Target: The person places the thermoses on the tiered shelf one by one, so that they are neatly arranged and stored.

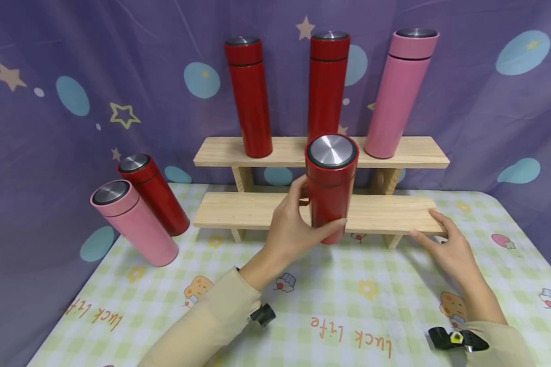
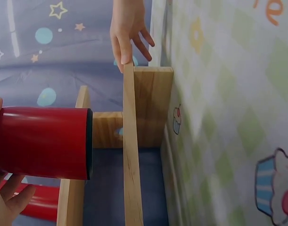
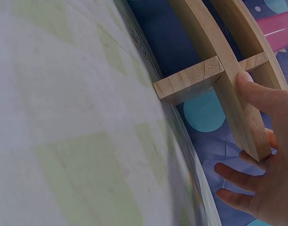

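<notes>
My left hand grips a red thermos flask with a silver lid, thumb across its near side. The flask is upright in front of the two-tier wooden stand, overlapping both tiers in the head view. In the left wrist view the red flask lies sideways across the picture, its dark-rimmed base clear of the shelf boards. My right hand holds the right end of the lower shelf. The right wrist view has its thumb on the front edge of the shelf board, fingers round the end.
On the upper shelf stand a red flask, another red flask and a pink flask. Left of the stand, a pink flask and a red flask stand on the checked tablecloth. A purple patterned curtain hangs behind.
</notes>
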A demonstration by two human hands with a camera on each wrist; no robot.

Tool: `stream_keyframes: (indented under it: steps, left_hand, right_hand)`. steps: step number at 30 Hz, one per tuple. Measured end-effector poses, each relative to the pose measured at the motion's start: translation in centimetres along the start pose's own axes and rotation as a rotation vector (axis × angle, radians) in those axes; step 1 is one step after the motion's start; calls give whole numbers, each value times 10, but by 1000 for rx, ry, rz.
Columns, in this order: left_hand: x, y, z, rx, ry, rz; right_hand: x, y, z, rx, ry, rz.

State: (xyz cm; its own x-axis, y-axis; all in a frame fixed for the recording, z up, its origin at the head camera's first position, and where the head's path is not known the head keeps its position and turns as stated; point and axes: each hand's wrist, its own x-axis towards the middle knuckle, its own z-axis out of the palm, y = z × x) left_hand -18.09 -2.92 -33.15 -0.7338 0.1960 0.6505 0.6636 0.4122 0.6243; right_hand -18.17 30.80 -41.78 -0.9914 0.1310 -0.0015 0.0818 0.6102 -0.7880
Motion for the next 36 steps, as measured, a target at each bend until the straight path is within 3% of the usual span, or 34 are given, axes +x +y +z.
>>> stream_keyframes:
  steps: [20, 36]
  left_hand:
    - [33, 12, 39, -70, -18, 12]
    - [51, 12, 70, -116, -60, -53]
  right_hand:
    - [2, -2, 0, -6, 7, -3]
    - [2, 1, -2, 2, -14, -7]
